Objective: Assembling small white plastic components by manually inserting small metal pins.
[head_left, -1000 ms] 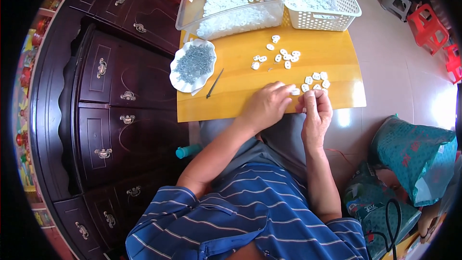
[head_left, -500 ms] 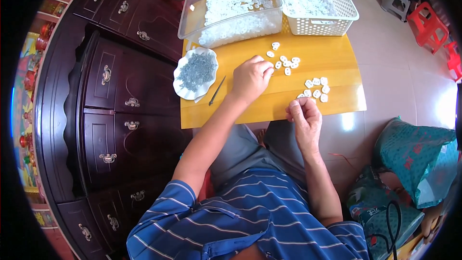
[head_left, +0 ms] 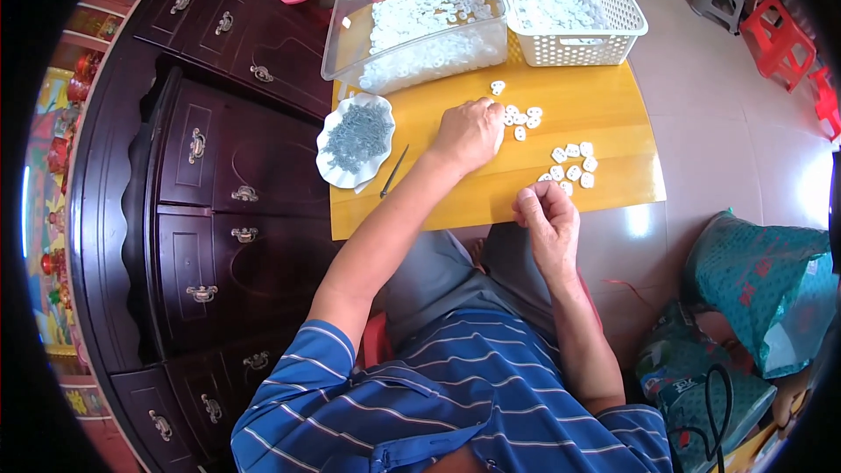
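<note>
My left hand (head_left: 473, 134) reaches over the wooden table with its fingers curled down at the edge of a loose cluster of small white plastic pieces (head_left: 520, 119). Its fingertips are hidden, so what they pinch does not show. Near the table's front edge is my right hand (head_left: 552, 221), closed, thumb pressed against the bent fingers; anything between them is too small to make out. Just beyond it lies a second group of white pieces (head_left: 572, 172) with dark holes. A single white piece (head_left: 498, 87) sits farther back.
A scalloped white dish (head_left: 330, 168) of fine grey metal bits (head_left: 358, 133) stands left, beside a thin dark pointed tool (head_left: 394, 170). Behind are a clear bin (head_left: 350, 66) and a white perforated basket (head_left: 578, 51), both holding many white pieces. A dark cabinet (head_left: 254, 140) borders the left side.
My left hand has moved right and slightly forward, now covering part of the far cluster. My right hand stays closed at nearly the same place.
</note>
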Available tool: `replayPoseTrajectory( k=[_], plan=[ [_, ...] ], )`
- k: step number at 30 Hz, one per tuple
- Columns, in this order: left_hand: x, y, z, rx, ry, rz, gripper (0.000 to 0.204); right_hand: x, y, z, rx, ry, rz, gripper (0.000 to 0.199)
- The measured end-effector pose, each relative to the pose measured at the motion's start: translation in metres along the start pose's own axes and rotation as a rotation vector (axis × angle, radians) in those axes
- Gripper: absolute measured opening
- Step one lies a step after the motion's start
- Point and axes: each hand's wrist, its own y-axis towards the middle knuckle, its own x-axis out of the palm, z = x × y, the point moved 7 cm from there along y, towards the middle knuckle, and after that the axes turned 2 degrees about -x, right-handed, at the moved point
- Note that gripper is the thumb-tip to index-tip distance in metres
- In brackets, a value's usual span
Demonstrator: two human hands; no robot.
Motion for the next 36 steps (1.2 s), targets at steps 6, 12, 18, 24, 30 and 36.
replayPoseTrajectory(
  k=[6,12,18,24,30,36],
  plan=[
    [0.007,0.005,-0.012,0.020,0.033,-0.084,0.013,0.003,0.000,-0.002,-0.010,-0.009,-0.009,0.017],
    [0.006,0.020,-0.003,0.071,0.077,-0.182,0.011,0.004,-0.001,-0.003,-0.010,-0.019,-0.006,0.018],
    [0.010,0.021,-0.012,0.070,0.065,-0.199,0.011,0.005,0.000,-0.002,-0.009,0.031,-0.009,0.018],
    [-0.040,-0.006,0.010,-0.052,-0.476,-0.034,0.008,0.000,0.002,0.003,0.018,0.078,-0.005,0.016],
    [-0.040,-0.065,0.044,-0.154,-0.969,-0.151,0.007,0.016,0.000,0.011,0.224,0.397,-0.134,0.019],
    [-0.036,-0.080,0.048,-0.191,-1.022,-0.101,0.008,0.023,-0.006,0.012,0.299,0.546,-0.227,0.018]
  ],
)
